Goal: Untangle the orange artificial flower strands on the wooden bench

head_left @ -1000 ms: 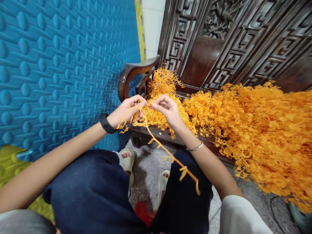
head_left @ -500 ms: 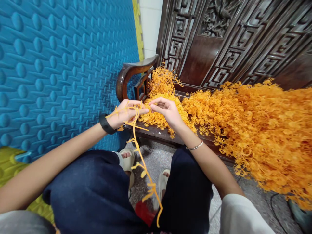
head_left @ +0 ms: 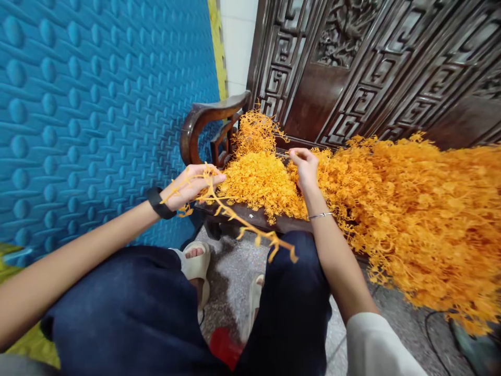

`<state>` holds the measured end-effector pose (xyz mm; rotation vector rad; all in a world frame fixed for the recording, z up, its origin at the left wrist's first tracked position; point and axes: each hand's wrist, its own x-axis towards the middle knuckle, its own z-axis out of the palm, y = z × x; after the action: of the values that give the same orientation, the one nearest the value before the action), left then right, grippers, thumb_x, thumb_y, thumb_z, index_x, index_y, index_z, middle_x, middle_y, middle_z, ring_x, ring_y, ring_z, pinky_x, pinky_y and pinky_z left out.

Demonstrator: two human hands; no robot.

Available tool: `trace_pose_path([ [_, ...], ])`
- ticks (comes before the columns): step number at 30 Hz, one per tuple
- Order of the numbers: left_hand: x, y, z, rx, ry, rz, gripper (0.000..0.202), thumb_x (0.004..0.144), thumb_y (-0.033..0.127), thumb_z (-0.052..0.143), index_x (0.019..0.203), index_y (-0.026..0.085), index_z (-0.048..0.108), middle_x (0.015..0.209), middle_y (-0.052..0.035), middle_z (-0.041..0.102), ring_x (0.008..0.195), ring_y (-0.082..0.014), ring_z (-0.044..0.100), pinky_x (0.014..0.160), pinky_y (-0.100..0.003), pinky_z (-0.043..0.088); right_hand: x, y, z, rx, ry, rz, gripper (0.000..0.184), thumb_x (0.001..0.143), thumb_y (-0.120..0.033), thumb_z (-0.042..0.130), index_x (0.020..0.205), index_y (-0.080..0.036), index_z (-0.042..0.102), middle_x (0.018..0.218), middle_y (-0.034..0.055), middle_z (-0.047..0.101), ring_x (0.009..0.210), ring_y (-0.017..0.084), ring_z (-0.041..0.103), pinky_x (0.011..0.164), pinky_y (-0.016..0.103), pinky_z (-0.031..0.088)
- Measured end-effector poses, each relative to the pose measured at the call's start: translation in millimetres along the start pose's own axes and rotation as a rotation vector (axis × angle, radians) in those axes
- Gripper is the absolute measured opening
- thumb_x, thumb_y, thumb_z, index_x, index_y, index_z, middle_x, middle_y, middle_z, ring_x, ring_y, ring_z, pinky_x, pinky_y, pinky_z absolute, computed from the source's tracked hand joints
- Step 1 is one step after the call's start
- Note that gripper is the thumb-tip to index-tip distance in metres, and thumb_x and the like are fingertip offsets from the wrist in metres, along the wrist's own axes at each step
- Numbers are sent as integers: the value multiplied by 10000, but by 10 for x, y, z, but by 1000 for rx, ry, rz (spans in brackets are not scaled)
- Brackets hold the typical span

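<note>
Blue mat (head_left: 97, 130), dark bench (head_left: 319, 99), orange heap (head_left: 422, 219), orange stem (head_left: 225, 209)

Mat: embossed, filled the left side; yellow edging (head_left: 218, 57) bordered it at the top.
Bench: wood, glossy, its tall back pierced and carved with angular fretwork; a curved armrest (head_left: 195, 122) rose at its left end.
Heap: a tangle of orange sprigs, lay to the right and spilled over the bench's front edge.
Trousers: dark blue (head_left: 129, 308), covered the seated person's two legs.
Floor: grey, speckled (head_left: 230, 284), showed between the legs.
Pile: orange (head_left: 258, 183), rested on the seat near the armrest.
Stem: orange, branching, hung from the left hand (head_left: 195, 185), its far end in front of the right knee.
Sandals: pale, a pair (head_left: 198, 263), stood on the floor.
Left hand: held the stem, fingers gathered round it, just in front of the pile.
Right hand (head_left: 307, 169): over the bench, between pile and heap, well apart from the left; thumb and finger drawn narrow; whether they gripped anything could not be told.
Band: black (head_left: 159, 203), circled the left wrist.
Bangle: thin, silvery (head_left: 320, 215), circled the right forearm.
</note>
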<state>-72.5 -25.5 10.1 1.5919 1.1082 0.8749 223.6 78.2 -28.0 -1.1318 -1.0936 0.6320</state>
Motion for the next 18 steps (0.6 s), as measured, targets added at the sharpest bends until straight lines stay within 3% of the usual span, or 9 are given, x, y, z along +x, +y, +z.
trace_pose_path([
  [6,49,53,71,-201,24,-142,280,670,392,721,765,178,568,520,7,552,409,-112,501,366,-222,400,47,402,130,-154,-137,-32,48,743,-89,624,779,-120,630,594,-52,457,588,62,346,602,254,287],
  [10,74,59,97,-226,53,-158,288,662,397,724,746,181,554,493,18,543,384,-105,492,366,-222,401,90,510,167,-235,-202,-75,107,771,-76,588,866,-114,622,709,-9,519,650,77,399,671,256,329],
  [14,103,32,103,-242,50,-103,311,641,392,743,723,172,538,522,10,584,401,-107,526,402,-236,439,-20,404,209,-320,-298,-194,224,703,-119,700,917,-144,639,966,74,571,947,174,484,878,333,348],
  [18,113,38,121,-270,40,-64,345,603,341,768,751,169,509,602,-16,647,459,-136,588,436,-259,476,-296,79,358,-578,-397,-391,195,782,-302,666,946,-200,646,1169,98,552,1166,285,428,989,488,283],
])
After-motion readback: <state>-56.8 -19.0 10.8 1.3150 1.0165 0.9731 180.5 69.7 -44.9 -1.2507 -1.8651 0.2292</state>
